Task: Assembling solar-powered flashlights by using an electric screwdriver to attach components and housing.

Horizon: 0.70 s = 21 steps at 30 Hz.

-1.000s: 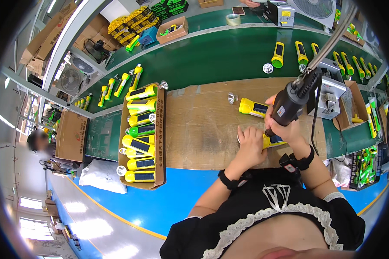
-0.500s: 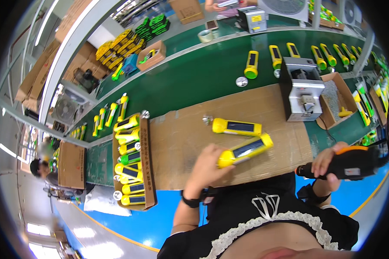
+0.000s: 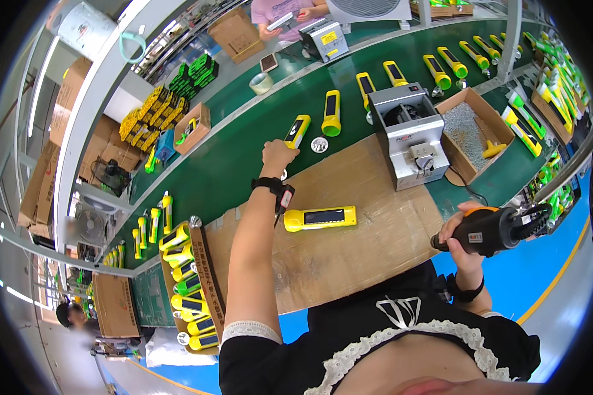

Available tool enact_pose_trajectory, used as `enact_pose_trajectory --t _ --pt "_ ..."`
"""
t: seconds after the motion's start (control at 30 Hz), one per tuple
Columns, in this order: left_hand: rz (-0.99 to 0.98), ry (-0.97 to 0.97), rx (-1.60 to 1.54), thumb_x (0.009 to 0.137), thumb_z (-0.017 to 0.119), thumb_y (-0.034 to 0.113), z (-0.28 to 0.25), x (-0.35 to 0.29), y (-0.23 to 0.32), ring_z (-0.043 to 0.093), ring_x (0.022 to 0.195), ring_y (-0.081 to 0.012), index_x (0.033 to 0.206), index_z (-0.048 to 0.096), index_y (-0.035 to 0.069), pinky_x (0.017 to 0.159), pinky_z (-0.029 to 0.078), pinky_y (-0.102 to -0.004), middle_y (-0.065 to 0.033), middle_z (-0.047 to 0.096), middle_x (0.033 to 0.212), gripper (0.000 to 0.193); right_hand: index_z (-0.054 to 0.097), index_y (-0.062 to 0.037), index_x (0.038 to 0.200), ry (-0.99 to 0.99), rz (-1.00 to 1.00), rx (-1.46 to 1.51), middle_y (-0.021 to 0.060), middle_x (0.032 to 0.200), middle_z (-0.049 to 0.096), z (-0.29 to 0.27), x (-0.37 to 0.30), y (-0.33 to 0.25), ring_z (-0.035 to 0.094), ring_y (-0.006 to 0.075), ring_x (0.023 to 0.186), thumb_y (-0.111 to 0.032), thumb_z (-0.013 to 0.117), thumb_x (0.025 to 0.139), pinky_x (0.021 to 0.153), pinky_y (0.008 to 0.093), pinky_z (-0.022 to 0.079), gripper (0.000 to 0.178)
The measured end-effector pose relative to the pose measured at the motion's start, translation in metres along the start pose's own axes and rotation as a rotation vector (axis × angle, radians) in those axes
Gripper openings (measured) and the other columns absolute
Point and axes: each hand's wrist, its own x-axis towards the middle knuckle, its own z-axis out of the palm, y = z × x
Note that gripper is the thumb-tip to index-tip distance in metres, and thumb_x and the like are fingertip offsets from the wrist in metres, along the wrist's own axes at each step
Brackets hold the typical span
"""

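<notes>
My left hand (image 3: 280,155) reaches out over the green belt, its fingers closed round the lower end of a yellow flashlight (image 3: 298,130). A small round silver part (image 3: 319,144) lies on the belt just right of it. On the cardboard sheet (image 3: 369,257) nearer me rests a second yellow flashlight (image 3: 320,218) with a dark solar panel facing up. At the right, off the cardboard's edge, my right hand (image 3: 464,245) grips a black and orange power screwdriver (image 3: 491,231), its tip pointing left.
A silver machine (image 3: 412,141) stands at the cardboard's far right, beside a box of screws (image 3: 468,131) holding a yellow tool. At the left, a carton (image 3: 212,276) holds several flashlights. More flashlights (image 3: 436,71) line the belt. Across it, a person (image 3: 286,16) handles something.
My left hand has carried one flashlight from the cardboard up and away to the belt. The other flashlight stays on the cardboard. My right hand still holds the screwdriver. The view has shifted.
</notes>
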Motion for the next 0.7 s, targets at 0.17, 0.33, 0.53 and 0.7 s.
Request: enact_pose_trajectory --t 0.17,0.33,0.53,0.7 --pt "0.071 -0.092 0.041 0.055 0.080 0.044 0.009 0.029 0.000 0.062 0.095 -0.0313 0.092 0.067 -0.002 0.077 0.052 -0.0373 -0.0215 0.065 0.098 0.060 0.036 0.0037 0.118 -0.021 -0.063 -0.129 0.0052 0.067 0.055 -0.014 -0.014 0.009 0.053 0.0124 0.057 0.000 0.065 0.073 0.056 0.0237 0.042 0.054" --pt "0.229 -0.125 -0.028 0.054 0.080 0.051 -0.005 0.013 0.005 0.065 0.075 -0.0356 0.080 0.065 -0.008 0.068 0.051 -0.0397 -0.0236 0.065 0.080 0.067 0.037 0.0025 0.120 0.052 0.030 -0.077 0.0043 0.071 0.055 -0.016 -0.012 0.008 0.052 0.0097 0.061 -0.001 0.064 0.073 0.055 0.0225 0.041 0.055" --pt "0.173 -0.031 -0.173 0.062 0.078 0.049 -0.020 -0.024 -0.021 0.062 0.083 -0.0412 0.107 0.049 -0.012 0.072 0.050 -0.0426 -0.0283 0.062 0.094 0.081 0.037 0.0017 0.121 0.075 -0.073 -0.098 0.0043 0.073 0.054 -0.014 0.036 0.006 0.053 0.0106 0.063 -0.009 0.066 0.078 0.057 0.0229 0.043 0.054" --pt "0.446 -0.408 0.030 0.076 0.069 0.038 -0.030 -0.111 -0.033 0.057 0.096 -0.0380 0.101 0.057 0.000 0.079 0.047 -0.0425 -0.0226 0.060 0.104 0.047 0.039 0.0044 0.121 0.176 -0.259 -0.110 0.0070 0.074 0.056 -0.020 0.086 0.007 0.056 0.0133 0.065 -0.008 0.064 0.080 0.061 0.0262 0.045 0.049"
